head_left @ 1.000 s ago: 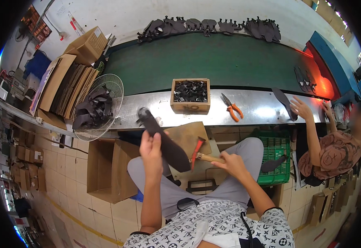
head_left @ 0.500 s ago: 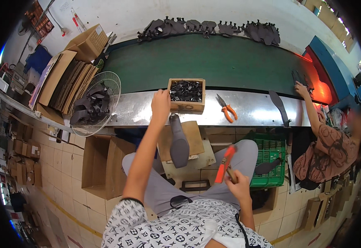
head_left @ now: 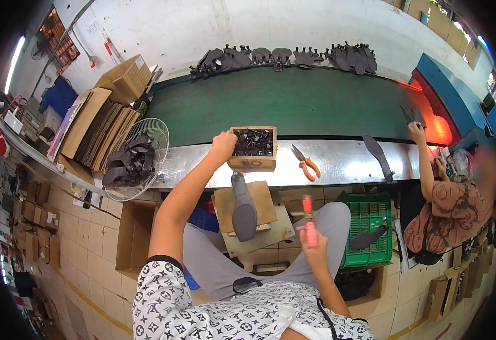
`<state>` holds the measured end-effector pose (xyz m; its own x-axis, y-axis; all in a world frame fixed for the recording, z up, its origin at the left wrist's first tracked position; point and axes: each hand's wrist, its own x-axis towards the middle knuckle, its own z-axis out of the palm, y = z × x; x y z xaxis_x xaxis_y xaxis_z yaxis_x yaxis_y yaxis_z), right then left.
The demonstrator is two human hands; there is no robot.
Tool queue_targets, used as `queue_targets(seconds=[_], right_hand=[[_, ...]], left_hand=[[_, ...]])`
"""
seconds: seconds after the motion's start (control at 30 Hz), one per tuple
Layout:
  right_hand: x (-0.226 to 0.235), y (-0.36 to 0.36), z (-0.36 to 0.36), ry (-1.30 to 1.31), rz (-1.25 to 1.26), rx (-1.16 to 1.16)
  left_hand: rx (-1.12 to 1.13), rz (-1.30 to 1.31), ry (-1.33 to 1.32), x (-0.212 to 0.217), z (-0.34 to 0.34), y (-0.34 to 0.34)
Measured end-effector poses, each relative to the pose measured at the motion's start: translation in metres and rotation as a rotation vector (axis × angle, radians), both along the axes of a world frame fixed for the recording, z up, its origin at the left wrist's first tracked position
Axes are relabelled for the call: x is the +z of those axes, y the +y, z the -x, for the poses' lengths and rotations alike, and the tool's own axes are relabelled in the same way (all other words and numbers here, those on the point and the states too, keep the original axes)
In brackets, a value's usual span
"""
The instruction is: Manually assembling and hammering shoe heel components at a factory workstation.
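At the left wall of a small wooden box (head_left: 252,163) is my left hand (head_left: 224,145), its fingers closed together; whatever they hold is hidden. Small black pieces (head_left: 253,142) fill the box. My right hand (head_left: 315,249), over my right thigh, is closed around a red-and-brown hammer-like tool (head_left: 308,218) pointing up and away from me. Between my knees a dark grey sandal sole (head_left: 244,218) lies on a tan pad (head_left: 266,198) upon a low work stand (head_left: 283,228). Orange-handled pliers (head_left: 306,164) rest on the metal ledge, right of the box.
A green conveyor belt (head_left: 327,99) runs behind the metal ledge (head_left: 338,161), with soles along its far side. A wire basket (head_left: 160,148) of black straps stands left. Right are a green crate (head_left: 367,203), another sole (head_left: 377,153) and a co-worker (head_left: 455,209) reaching toward a glowing machine (head_left: 440,127).
My right hand has turned the red tool more upright and shifted slightly left. My left hand has moved closer against the box's edge. The whole view has tilted a little.
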<state>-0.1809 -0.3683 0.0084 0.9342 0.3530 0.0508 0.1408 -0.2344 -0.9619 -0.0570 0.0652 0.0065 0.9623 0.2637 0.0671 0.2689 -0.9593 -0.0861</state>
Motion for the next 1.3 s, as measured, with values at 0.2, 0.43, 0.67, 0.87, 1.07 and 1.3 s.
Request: queue_targets(seconds=[0.2,0.43,0.67,0.87,1.07,1.3], right_hand=[[0.014,-0.006,-0.021,-0.126,-0.056,-0.031],[0.054,0.011,-0.04,-0.13,-0.078,0.121],[0.132,0.043,-0.018,0.177,-0.434,0.197],[0.157,0.035,0.009,0.163,-0.592,0.338],[0.119,0.026,0.027,0.345,-0.585,0.364],[0.055,0.042,0.029,0.496,-0.573,0.333]], left_hand=[[0.039,0.355,-0.334,0.024,0.025,-0.013],[0.1,0.94,-0.922,0.099,0.071,-0.097],[-0.118,1.353,-1.125,0.164,0.172,-0.227],[-0.294,1.137,-1.203,0.156,0.215,-0.27],[-0.188,1.3,-1.133,0.111,0.236,-0.282],[0.082,1.541,-1.099,0.053,0.236,-0.293]])
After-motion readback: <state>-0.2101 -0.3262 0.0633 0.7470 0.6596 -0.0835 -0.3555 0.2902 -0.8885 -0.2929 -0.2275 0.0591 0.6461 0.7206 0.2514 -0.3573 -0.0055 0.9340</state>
